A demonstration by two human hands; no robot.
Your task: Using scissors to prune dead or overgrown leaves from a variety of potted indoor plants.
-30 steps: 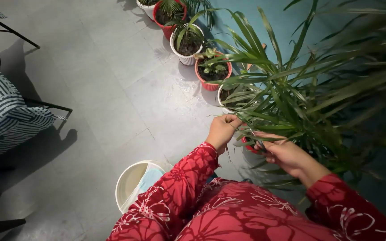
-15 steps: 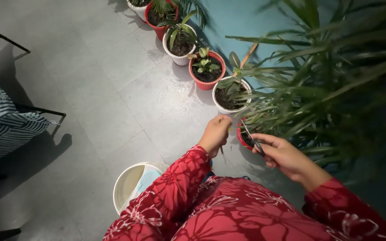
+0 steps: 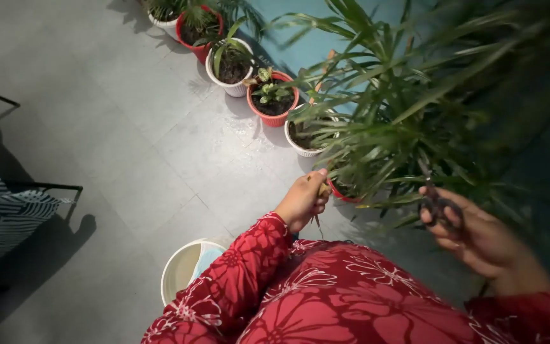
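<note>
My left hand (image 3: 305, 199) is closed around a few thin dry leaf pieces that hang down below the fist. It hovers just left of a red pot (image 3: 340, 191) holding a large plant with long narrow green leaves (image 3: 408, 108). My right hand (image 3: 472, 232) grips a pair of dark scissors (image 3: 434, 197) with the blades pointing up into the leaves. Both sleeves are red with a white flower print.
A white bucket (image 3: 183, 271) stands on the grey tiled floor near my left arm. A row of red and white pots (image 3: 274, 95) with small plants runs along the blue wall. A dark chair with striped cloth (image 3: 7, 216) is at the left.
My right hand has moved right and away from the red pot, lifting the scissors into the leaves. The left hand stays closed on the leaf pieces. The view has shifted right.
</note>
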